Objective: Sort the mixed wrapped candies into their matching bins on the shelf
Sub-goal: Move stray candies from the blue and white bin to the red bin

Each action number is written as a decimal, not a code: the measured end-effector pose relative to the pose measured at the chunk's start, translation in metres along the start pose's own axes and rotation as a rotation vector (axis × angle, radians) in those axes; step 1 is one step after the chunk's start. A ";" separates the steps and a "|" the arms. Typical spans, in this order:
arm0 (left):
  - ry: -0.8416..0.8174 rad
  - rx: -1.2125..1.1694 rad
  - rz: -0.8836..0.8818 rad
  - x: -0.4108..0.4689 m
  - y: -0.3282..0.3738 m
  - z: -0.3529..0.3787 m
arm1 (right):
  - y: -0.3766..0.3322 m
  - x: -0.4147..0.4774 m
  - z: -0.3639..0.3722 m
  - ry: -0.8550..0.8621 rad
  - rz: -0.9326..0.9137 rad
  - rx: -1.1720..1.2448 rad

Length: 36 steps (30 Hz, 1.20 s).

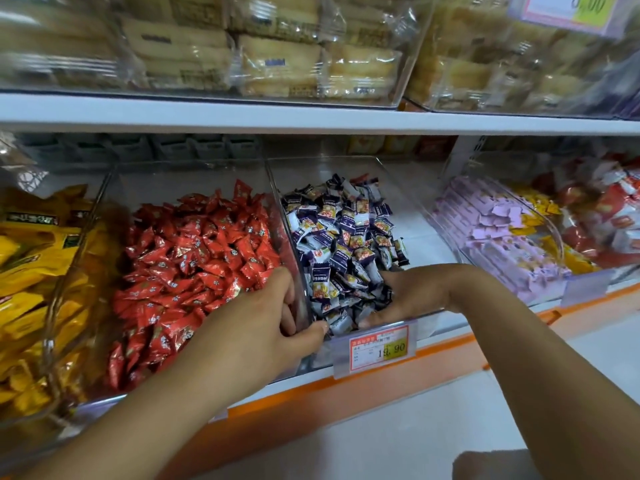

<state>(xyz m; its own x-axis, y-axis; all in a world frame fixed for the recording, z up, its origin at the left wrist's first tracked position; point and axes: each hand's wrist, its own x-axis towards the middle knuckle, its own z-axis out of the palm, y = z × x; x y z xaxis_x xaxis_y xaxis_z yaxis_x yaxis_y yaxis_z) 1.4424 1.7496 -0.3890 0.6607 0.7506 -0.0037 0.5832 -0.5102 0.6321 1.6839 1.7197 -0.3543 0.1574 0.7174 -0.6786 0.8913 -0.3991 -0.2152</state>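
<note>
Two clear bins stand side by side on the lower shelf. The left bin holds red wrapped candies [194,265]; the right bin holds purple-and-white wrapped candies [346,230]. My left hand [273,323] grips the front end of the clear wall [287,216] between them, with its fingers on the red side and its thumb on the purple side. My right hand [412,296] is inside the purple bin near its front. Its fingers are curled into the pile around several purple candies, and the fingertips are partly buried.
A price tag [377,346] hangs on the purple bin's front. Yellow packets [31,271] fill the bin at the left, lilac packets [491,237] one at the right, with red-and-white sweets beyond. Wrapped pastries [277,64] sit on the upper shelf. The shelf edge [346,393] is orange.
</note>
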 end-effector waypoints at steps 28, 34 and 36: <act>0.021 0.004 0.013 0.001 -0.003 0.002 | -0.036 0.005 -0.033 0.658 -0.446 0.947; 0.000 -0.028 0.019 0.000 -0.004 0.002 | -0.046 0.013 -0.027 0.704 -0.453 0.875; -0.009 -0.030 0.022 0.001 -0.005 0.002 | -0.031 0.005 -0.029 0.685 -0.415 0.801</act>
<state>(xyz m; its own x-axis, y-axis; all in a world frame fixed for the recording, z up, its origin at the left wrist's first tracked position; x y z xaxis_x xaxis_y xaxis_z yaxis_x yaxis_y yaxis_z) 1.4410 1.7517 -0.3941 0.6774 0.7356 0.0030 0.5545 -0.5134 0.6550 1.6690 1.7521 -0.3307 0.3319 0.9430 0.0243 0.4384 -0.1314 -0.8891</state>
